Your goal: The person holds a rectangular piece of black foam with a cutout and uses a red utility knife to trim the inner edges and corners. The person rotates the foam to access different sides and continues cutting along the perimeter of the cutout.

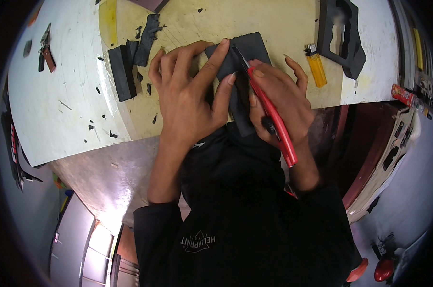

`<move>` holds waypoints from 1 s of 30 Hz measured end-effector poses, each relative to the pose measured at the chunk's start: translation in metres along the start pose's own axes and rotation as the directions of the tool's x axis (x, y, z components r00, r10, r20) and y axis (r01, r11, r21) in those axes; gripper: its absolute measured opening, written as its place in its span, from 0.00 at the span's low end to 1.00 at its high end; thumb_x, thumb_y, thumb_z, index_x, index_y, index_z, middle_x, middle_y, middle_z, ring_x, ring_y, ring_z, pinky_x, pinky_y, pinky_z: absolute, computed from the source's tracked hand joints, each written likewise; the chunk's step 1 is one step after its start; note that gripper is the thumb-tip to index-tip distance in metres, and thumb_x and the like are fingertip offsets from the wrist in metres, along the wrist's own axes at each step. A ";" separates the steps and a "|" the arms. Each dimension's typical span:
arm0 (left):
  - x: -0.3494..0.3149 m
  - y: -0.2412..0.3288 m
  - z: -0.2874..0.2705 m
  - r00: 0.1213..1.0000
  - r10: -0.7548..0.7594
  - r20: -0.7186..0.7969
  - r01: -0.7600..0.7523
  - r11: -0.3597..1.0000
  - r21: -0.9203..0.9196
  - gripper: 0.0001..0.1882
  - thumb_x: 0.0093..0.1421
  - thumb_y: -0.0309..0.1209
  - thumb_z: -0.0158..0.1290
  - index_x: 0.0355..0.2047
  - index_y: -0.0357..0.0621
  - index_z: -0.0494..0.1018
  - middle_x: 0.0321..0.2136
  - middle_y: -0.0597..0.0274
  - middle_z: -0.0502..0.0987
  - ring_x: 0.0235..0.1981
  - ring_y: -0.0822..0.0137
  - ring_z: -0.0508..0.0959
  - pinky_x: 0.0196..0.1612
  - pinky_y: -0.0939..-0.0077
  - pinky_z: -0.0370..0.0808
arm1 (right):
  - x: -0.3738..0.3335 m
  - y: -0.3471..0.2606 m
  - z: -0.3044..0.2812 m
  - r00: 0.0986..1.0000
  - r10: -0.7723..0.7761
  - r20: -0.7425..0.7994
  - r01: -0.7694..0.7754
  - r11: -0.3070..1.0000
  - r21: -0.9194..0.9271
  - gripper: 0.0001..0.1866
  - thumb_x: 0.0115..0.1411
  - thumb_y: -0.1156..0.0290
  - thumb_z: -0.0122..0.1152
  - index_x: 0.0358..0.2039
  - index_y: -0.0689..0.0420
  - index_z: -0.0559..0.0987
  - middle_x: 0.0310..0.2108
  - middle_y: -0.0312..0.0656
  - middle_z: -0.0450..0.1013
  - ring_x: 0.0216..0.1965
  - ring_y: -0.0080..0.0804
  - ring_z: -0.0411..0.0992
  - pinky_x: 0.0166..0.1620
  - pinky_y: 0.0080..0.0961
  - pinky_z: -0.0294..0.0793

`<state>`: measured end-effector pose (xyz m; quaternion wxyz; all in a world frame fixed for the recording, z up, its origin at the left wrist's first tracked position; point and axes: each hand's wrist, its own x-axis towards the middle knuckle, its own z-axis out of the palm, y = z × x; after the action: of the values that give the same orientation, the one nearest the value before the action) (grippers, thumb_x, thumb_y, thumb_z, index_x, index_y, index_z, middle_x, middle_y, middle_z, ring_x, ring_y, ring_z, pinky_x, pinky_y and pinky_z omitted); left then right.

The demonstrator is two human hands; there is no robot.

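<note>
A dark grey piece of foam (252,46) lies at the table's near edge, and part of it hangs over that edge toward me. My left hand (192,88) rests on its left side with fingers spread, the index fingertip and thumb pressing on the surface. In my right hand (283,98) is a red utility knife (274,112), gripped like a pen with the little finger raised. Its blade points away from me and its tip touches or hovers just over the foam; I cannot tell which. The foam's middle is partly hidden by both hands.
Dark foam blocks (122,71) and scraps lie left of my hands. A yellow lighter (316,67) is to the right, beside a cut-out dark foam shape (338,36). Far left on the white table (73,110) sits a folding multi-tool (46,50). Small black crumbs are scattered around.
</note>
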<state>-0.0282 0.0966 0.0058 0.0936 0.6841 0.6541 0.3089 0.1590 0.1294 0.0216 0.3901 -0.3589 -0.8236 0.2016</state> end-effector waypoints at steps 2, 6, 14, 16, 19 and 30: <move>0.000 0.000 0.001 1.000 -0.001 -0.005 0.001 1.000 -0.005 0.26 0.57 0.38 0.64 0.58 0.57 0.81 0.49 0.64 0.76 0.54 0.57 0.72 0.68 0.48 0.54 | -0.004 0.001 0.002 1.000 -0.002 -0.001 0.002 1.000 -0.014 0.21 0.50 0.85 0.69 0.47 0.63 0.84 0.44 0.48 0.84 0.49 0.42 0.83 0.66 0.50 0.63; -0.001 0.000 0.002 1.000 -0.003 -0.008 0.003 1.000 -0.010 0.27 0.56 0.38 0.64 0.58 0.58 0.81 0.50 0.65 0.76 0.53 0.58 0.72 0.68 0.48 0.54 | -0.004 0.001 0.002 1.000 0.012 -0.007 -0.012 1.000 -0.011 0.21 0.50 0.85 0.70 0.47 0.63 0.84 0.44 0.48 0.84 0.48 0.42 0.83 0.67 0.50 0.63; 0.002 0.006 -0.005 1.000 -0.002 0.021 0.002 1.000 0.016 0.26 0.58 0.34 0.63 0.58 0.51 0.81 0.51 0.59 0.78 0.53 0.57 0.72 0.65 0.58 0.59 | -0.003 0.001 0.003 1.000 0.014 0.027 -0.012 0.998 -0.055 0.23 0.51 0.83 0.71 0.50 0.60 0.84 0.46 0.44 0.84 0.51 0.40 0.82 0.68 0.48 0.59; 0.000 0.002 -0.001 1.000 0.000 0.002 0.000 1.000 0.002 0.26 0.57 0.37 0.64 0.58 0.55 0.81 0.50 0.63 0.77 0.53 0.57 0.72 0.67 0.51 0.56 | -0.002 0.000 0.003 0.999 0.023 0.042 -0.019 0.995 -0.096 0.22 0.53 0.80 0.71 0.50 0.58 0.84 0.46 0.44 0.85 0.54 0.42 0.80 0.69 0.49 0.56; -0.001 0.001 0.001 1.000 -0.001 -0.011 0.001 1.000 -0.003 0.26 0.57 0.38 0.64 0.58 0.57 0.81 0.49 0.65 0.76 0.53 0.58 0.72 0.68 0.48 0.54 | -0.003 -0.001 0.002 0.997 0.028 0.073 -0.018 0.990 -0.139 0.22 0.55 0.76 0.72 0.52 0.56 0.84 0.47 0.43 0.85 0.59 0.43 0.77 0.70 0.52 0.53; 0.002 0.005 -0.004 1.000 0.011 -0.008 -0.011 0.999 0.043 0.24 0.60 0.35 0.63 0.58 0.53 0.82 0.50 0.59 0.78 0.51 0.57 0.72 0.62 0.60 0.61 | -0.003 -0.003 -0.006 0.986 0.033 0.165 0.001 0.980 -0.201 0.22 0.59 0.73 0.69 0.55 0.55 0.83 0.48 0.43 0.85 0.63 0.43 0.73 0.72 0.60 0.46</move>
<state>-0.0260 0.0963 0.0122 0.0746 0.6882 0.6571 0.2984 0.1633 0.1258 0.0253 0.2797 -0.3849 -0.8666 0.1505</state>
